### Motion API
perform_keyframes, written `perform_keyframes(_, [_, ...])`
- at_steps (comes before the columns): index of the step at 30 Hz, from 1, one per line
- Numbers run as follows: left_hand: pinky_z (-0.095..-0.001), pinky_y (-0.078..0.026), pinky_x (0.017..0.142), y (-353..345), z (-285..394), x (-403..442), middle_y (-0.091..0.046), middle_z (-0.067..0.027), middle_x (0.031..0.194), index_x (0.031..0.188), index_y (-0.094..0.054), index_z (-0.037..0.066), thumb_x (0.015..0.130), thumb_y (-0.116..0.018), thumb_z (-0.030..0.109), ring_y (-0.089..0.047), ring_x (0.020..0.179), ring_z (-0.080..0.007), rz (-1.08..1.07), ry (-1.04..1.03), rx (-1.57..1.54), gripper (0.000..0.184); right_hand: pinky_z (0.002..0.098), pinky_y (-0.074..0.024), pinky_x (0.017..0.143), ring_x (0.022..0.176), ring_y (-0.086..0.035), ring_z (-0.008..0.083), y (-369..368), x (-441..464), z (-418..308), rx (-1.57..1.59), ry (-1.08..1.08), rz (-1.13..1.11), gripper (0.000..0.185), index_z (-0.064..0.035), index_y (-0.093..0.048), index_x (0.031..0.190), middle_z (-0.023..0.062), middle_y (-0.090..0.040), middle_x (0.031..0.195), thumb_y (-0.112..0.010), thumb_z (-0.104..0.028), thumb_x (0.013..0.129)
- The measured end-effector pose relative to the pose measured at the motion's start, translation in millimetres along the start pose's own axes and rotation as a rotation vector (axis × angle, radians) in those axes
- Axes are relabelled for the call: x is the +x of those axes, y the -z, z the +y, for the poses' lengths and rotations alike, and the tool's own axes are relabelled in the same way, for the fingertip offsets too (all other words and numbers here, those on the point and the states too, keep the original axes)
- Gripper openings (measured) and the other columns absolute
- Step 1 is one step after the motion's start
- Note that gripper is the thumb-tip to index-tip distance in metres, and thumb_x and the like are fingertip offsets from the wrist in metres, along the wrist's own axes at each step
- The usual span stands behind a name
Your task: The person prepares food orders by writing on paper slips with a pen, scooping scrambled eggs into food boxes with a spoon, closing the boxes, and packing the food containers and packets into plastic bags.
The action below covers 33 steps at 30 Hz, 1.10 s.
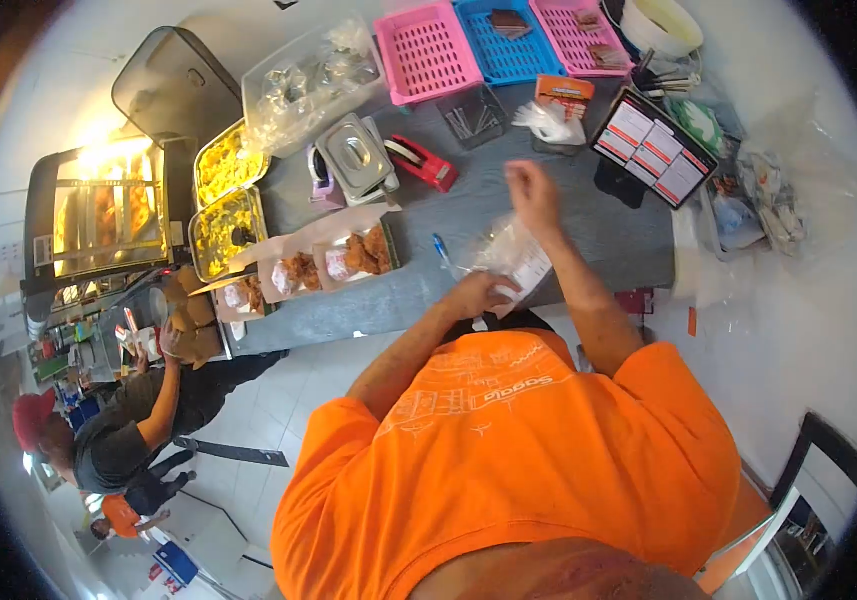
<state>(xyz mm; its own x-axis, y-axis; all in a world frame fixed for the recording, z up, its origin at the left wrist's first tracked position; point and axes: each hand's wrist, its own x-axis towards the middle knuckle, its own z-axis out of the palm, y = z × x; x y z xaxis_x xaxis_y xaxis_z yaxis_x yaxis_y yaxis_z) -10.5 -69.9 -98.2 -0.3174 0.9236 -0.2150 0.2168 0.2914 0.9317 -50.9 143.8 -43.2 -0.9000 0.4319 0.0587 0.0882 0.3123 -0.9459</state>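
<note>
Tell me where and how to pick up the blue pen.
Probably pinch the blue pen at mid-barrel, coming from above on its left. It lies slim and slanted on the grey counter; that side looks open, while the clear plastic bag sits close on its right.

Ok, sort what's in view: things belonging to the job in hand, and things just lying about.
Likely in the job:
clear plastic bag
white paper, at the left hand

Apparently lying about, all untouched:
blue pen
metal container
blue basket

Grey counter (608,235) carries clear bag (496,248); blue pen (441,248); chicken boxes (360,277); red tape dispenser (435,171)
</note>
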Motion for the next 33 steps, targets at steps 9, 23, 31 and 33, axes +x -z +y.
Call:
perform_keyframes(9, [-0.0333, -0.054, 0.076, 2.4, 2.1, -28.2, -0.07, -0.0145, 0.098, 0.113, -0.066, 0.006, 0.085, -0.065, 0.003, -0.067, 0.086, -0.0205, 0.15, -0.182, -0.084, 0.028, 0.0357, -0.0475, 0.054, 0.061, -0.064, 0.0217, -125.9, 103.5, 47.9, -0.104, -0.325, -0.473, 0.038, -0.0082, -0.074, 0.096, 0.0068, -0.071, 0.079, -0.07, -0.044, 0.084])
perform_keyframes(23, [-0.034, -0.055, 0.083, 23.6, -20.4, -49.7, -0.068, -0.0173, 0.108, 0.125, -0.046, 0.009, 0.089, -0.061, -0.001, -0.068, 0.099, -0.024, 0.016, -0.001, -0.379, 0.04, 0.0291, -0.0512, 0.073, 0.083, -0.063, 0.0121, -71.5, 78.6, 52.4, 0.315, -0.492, -0.552, 0.019, -0.0061, -0.072, 0.095, 0.0056, -0.068, 0.093, -0.067, -0.022, 0.086])
perform_keyframes(31, [-0.0349, -0.055, 0.083, 23.3, -31.0, -44.3, -0.069, -0.016, 0.102, 0.123, -0.046, 0.006, 0.088, -0.061, -0.004, -0.068, 0.1, -0.0222, 0.0, -0.032, -0.444, 0.04, 0.034, -0.048, 0.079, 0.089, -0.065, 0.0193, -94.8, 74.4, 69.7, -0.532, 0.097, -0.364, 0.022, -0.0046, -0.073, 0.087, 0.0092, -0.07, 0.091, -0.072, -0.026, 0.08])
perform_keyframes(33, [-0.0346, -0.055, 0.083, 18.2, -35.4, -44.4, -0.069, -0.0158, 0.101, 0.123, -0.046, 0.005, 0.087, -0.061, -0.004, -0.068, 0.099, -0.0219, 0.043, -0.106, -0.455, 0.04, 0.0377, -0.049, 0.073, 0.079, -0.066, 0.022, -99.7, 66.7, 76.7, -0.716, 0.38, -0.12, 0.023, -0.0054, -0.073, 0.085, 0.0105, -0.069, 0.082, -0.075, -0.027, 0.078])
